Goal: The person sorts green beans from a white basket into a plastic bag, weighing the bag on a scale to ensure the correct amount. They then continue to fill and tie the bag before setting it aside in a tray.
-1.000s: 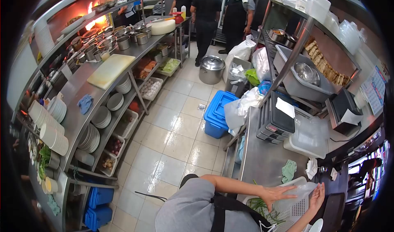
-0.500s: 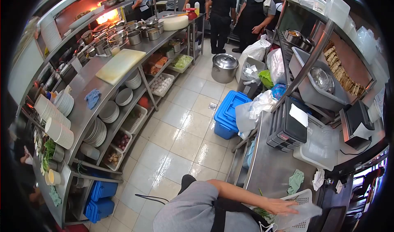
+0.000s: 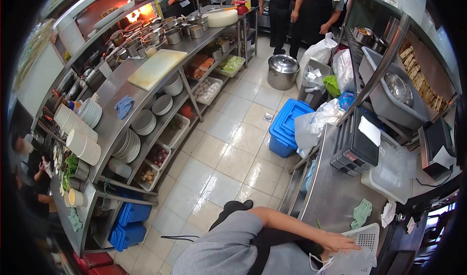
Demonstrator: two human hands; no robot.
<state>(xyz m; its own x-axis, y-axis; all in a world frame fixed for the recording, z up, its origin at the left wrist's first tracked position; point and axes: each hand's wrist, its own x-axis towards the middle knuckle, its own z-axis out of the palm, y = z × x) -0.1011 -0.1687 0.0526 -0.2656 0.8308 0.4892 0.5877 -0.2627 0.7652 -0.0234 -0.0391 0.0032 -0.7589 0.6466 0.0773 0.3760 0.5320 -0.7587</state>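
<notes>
One left hand (image 3: 340, 242) at clear plastic (image 3: 355, 262), right hand now unseen

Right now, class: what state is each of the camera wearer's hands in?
Left hand: at the clear plastic; whether gripping cannot be told.
Right hand: not in view.

You get a brightly lit view, with white glare streaking the floor tiles (image 3: 226, 156) and an orange glow from the flames (image 3: 140, 14) at far left. Your wide lens bows the left counter (image 3: 111, 84) and darkens the corners to black.
</notes>
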